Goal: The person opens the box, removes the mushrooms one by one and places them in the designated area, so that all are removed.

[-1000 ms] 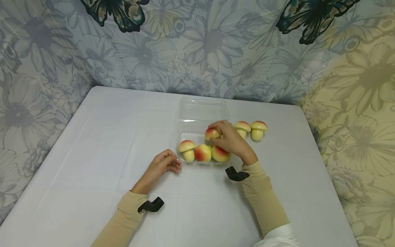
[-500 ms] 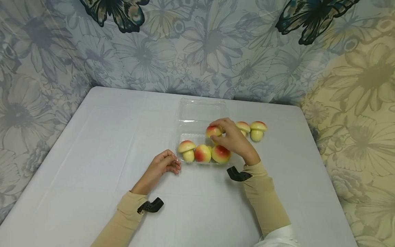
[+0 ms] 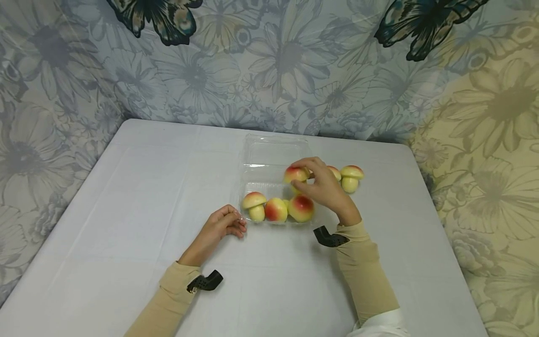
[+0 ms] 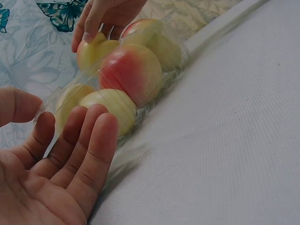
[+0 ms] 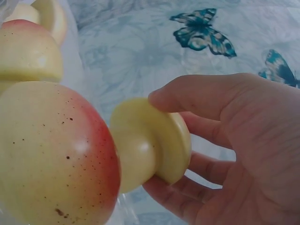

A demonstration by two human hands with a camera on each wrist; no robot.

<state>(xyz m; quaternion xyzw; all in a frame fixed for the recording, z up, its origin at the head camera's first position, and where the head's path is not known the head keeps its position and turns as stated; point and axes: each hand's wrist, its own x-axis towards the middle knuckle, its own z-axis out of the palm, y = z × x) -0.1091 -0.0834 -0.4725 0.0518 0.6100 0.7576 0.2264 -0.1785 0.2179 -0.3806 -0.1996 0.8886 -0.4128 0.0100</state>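
Note:
A clear plastic container [image 3: 275,150] lies with its lid folded back. At its near left corner my left hand [image 3: 221,224] pinches the edge between thumb and index finger [image 4: 46,123], the other fingers loosely bent. My right hand [image 3: 327,191] grips a toy mushroom [image 3: 295,174] by its red-and-yellow cap over the container's right side; the stem points toward the near row in the right wrist view. Along the container's near side sit three toy mushrooms: a left one [image 3: 254,201] showing cap and stem, a middle one [image 3: 276,209] and a right one [image 3: 301,208] with caps facing me.
To the right of the container, a toy mushroom [image 3: 352,179] stands on the white-covered table [image 3: 126,201]. Another mushroom [image 3: 335,172] beside it is partly hidden behind my right hand. Flower-patterned cloth [image 3: 290,61] with butterflies rises behind the table.
My right hand has shifted a little right and toward the far side, carrying the mushroom with it. The left hand stays at the container's corner.

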